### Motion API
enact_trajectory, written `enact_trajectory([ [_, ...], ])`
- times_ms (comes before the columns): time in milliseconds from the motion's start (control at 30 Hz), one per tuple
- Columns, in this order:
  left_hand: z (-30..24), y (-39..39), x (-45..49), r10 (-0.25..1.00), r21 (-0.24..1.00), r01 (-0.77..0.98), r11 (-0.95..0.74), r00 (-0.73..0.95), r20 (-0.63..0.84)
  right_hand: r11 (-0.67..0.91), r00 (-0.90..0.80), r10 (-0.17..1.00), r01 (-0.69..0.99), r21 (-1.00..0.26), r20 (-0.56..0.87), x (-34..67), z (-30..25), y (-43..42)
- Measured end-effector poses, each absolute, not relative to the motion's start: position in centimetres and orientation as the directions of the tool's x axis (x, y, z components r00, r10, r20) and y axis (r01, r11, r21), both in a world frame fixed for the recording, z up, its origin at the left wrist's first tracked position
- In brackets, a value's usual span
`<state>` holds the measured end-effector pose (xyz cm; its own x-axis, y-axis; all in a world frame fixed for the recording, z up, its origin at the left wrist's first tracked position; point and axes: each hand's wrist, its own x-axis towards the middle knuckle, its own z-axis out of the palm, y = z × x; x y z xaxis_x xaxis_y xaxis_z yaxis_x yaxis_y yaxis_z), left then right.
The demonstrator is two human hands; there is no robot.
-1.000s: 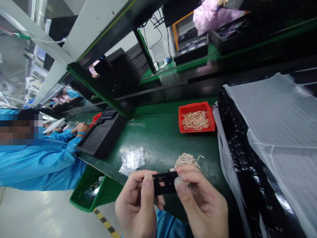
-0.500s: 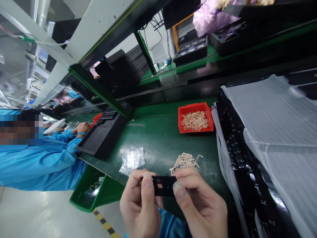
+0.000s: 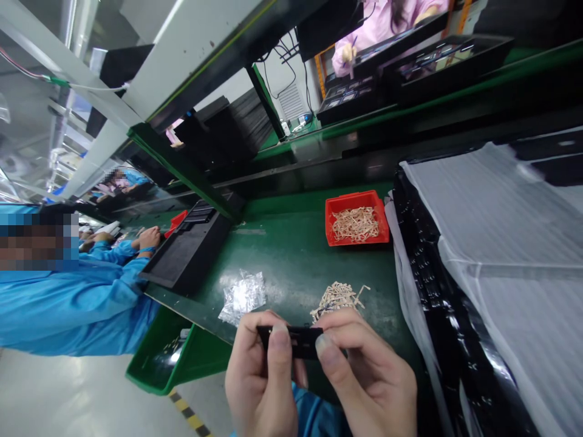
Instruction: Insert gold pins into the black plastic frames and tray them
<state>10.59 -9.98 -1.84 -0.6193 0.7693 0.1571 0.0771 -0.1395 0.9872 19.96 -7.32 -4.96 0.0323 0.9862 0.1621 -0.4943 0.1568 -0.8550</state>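
Note:
Both of my hands pinch a small flat black plastic part point(image 3: 296, 340) near the front edge of the green bench point(image 3: 291, 261). My left hand point(image 3: 262, 382) grips its left end between thumb and fingers. My right hand point(image 3: 368, 376) holds the right end, thumb on top. The part is tilted almost edge-on to the camera. Just beyond my fingers lies a loose heap of small beige pieces point(image 3: 339, 296). A crumpled clear plastic bag point(image 3: 243, 294) lies to the left of that heap.
A red bin point(image 3: 356, 218) of beige pieces stands further back. Stacked black trays under white foam sheet point(image 3: 492, 243) fill the right. A black tray point(image 3: 189, 249) lies left, a green bin point(image 3: 159, 358) hangs below the edge. A person in blue sits left; another in pink works behind.
The black part has tipped from facing the camera to nearly edge-on, and my hands have shifted slightly right. The person in pink at the back has moved into fuller view.

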Motion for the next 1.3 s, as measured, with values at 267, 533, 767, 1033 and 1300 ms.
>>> enact_trajectory([
  [267, -0.4, -9.7, 12.7, 0.589, 0.971, 0.235, 0.048, -0.792, 0.163, 0.295, 0.011, 0.948, -0.417, -0.860, 0.319, 20.4, -5.3, -6.9],
  [533, -0.5, -9.5, 12.9, 0.555, 0.977, 0.214, 0.006, -0.813, 0.174, 0.204, -0.024, 0.967, -0.526, -0.826, 0.254, 19.8, -5.1, -7.7],
  [767, -1.0, -9.3, 11.0, 0.687, 0.947, 0.317, -0.059, -0.676, 0.269, 0.233, 0.001, 0.962, -0.534, -0.813, 0.275, 19.8, -5.6, -7.3],
  [1033, -0.3, -10.0, 8.9, 0.868, 0.981, 0.193, 0.027, -0.491, 0.073, 0.222, 0.003, 0.964, -0.551, -0.805, 0.264, 19.5, -5.5, -7.2],
  [1300, 1.3, -11.2, 9.8, 0.853, 0.989, 0.105, 0.109, -0.521, -0.039, 0.230, -0.086, 0.951, -0.438, -0.869, 0.296, 21.2, -5.3, -6.2],
])
